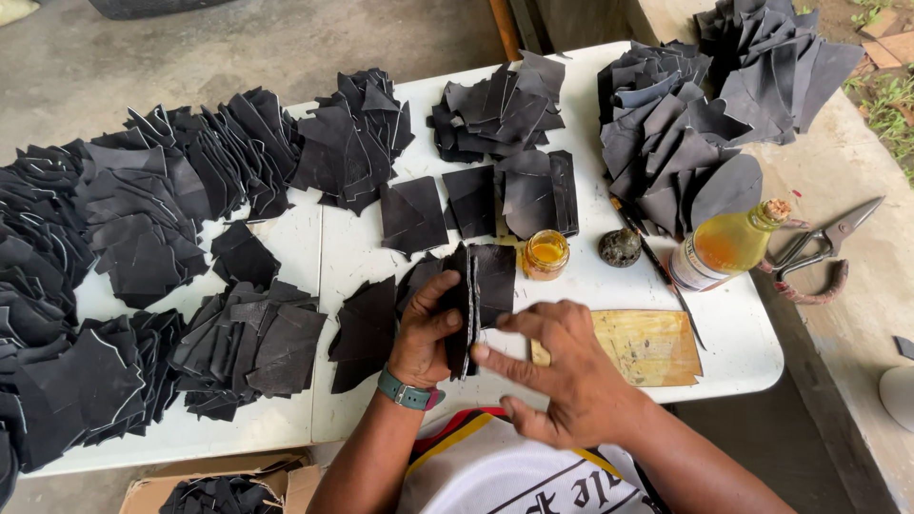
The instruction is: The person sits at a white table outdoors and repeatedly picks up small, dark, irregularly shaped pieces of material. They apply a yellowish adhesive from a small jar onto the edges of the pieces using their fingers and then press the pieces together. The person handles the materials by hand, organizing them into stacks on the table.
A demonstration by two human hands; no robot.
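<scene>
Both hands are seen at the near table [743,357] edge: a thin stack [465,309] of black cut pieces (matte, pale-edged) is gripped upright in the left hand [424,333], while the right hand [562,366], fingers extended flat, is pressed against its side. Its lower edge is hidden behind the fingers. Piles [143,228] of similar pieces are spread behind.

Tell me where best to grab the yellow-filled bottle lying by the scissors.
Probably grip the bottle around its wide middle, coming down from above. It lies on its side, neck pointing up-right toward the scissors, so the round body is exposed on top. The narrow stoppered neck gives less hold. Both hands, left and right, are busy with a stack of black pieces.
</scene>
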